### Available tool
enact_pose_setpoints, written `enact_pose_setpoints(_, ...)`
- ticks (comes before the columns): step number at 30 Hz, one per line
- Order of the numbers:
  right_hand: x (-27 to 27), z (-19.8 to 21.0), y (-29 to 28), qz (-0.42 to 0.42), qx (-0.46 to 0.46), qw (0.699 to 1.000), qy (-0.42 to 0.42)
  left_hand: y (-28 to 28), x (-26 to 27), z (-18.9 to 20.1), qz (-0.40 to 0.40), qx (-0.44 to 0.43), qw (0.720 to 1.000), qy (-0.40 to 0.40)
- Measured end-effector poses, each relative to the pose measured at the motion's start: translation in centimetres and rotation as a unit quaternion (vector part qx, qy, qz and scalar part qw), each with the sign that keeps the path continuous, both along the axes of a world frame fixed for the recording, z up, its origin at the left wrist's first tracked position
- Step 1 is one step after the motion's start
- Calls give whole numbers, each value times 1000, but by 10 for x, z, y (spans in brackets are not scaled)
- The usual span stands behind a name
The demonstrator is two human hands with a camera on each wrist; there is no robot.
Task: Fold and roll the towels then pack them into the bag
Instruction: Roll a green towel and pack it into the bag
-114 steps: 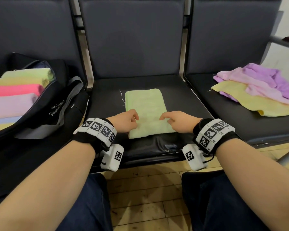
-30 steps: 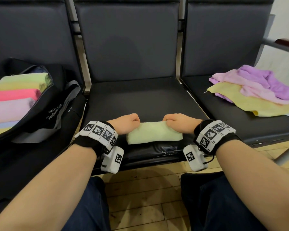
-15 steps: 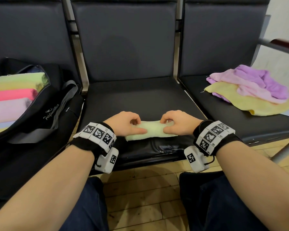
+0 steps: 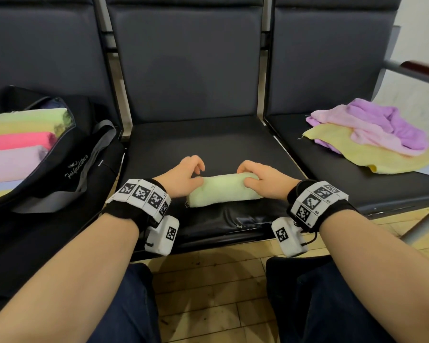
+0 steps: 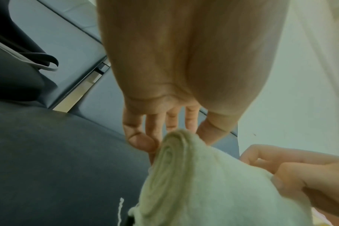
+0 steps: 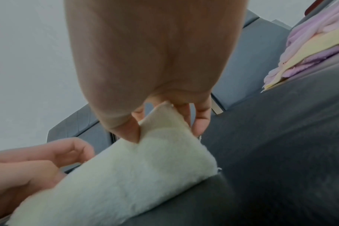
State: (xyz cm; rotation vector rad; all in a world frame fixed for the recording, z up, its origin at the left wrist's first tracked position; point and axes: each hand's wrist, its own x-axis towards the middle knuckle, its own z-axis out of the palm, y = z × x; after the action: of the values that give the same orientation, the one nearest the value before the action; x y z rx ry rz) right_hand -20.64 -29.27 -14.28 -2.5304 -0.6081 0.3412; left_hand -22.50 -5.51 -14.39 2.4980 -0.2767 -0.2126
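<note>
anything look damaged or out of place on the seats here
Yes. The front edge of the middle seat looks worn, with a small tear in the black cover just below the rolled green towel. A loose thread lies on the cushion by the roll's end. On the right seat, the purple, pink and yellow towels lie in a crumpled heap.

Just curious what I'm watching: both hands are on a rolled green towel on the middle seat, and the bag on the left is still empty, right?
Not empty. The head view shows the bag already holding rolled towels. The rest is right.
</note>
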Motion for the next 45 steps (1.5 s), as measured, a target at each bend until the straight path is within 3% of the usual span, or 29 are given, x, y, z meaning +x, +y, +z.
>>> enact_pose_setpoints(9, 5, -2, 1, -62, 31, 995, 67, 1, 0, -3, -39, 52, 997, 49)
enact_pose_setpoints(14, 7, -5, 0, -94, 46, 992, 69, -1, 0, 2, -18, 20, 997, 71)
enact_pose_setpoints(18, 9, -11, -5, -41, 22, 999, 12, -1, 1, -7, -45, 43, 995, 74)
enact_pose_setpoints(20, 10, -11, -5, -7, 18, 998, -63, 0, 4, -13, -41, 60, 997, 40)
enact_pose_setpoints(22, 8, -9, -2, 11, 31, 996, -87, -1, 3, -13, -32, 56, 998, -6)
enact_pose_setpoints(24, 6, -7, 1, 11, 19, 997, -70, -2, 2, -9, -46, 49, 997, -33)
enact_pose_setpoints(26, 4, -5, 0, -4, 1, 1000, -25, 0, 1, -7, -49, 58, 997, 2)
enact_pose_setpoints(30, 3, -6, 0, 2, -104, 995, 11, 7, 0, -8, -48, 177, 980, 72)
enact_pose_setpoints(36, 6, -15, 8, 25, -116, 993, -2, 3, -1, -11, -70, 147, 983, 85)
enact_pose_setpoints(40, 7, -16, 11, 47, -106, 993, -12, 4, 3, -13, -39, 133, 989, 48)
enact_pose_setpoints(45, 14, -14, 5, -17, -14, 1000, -18, 12, 7, -7, -1, 97, 991, -95)
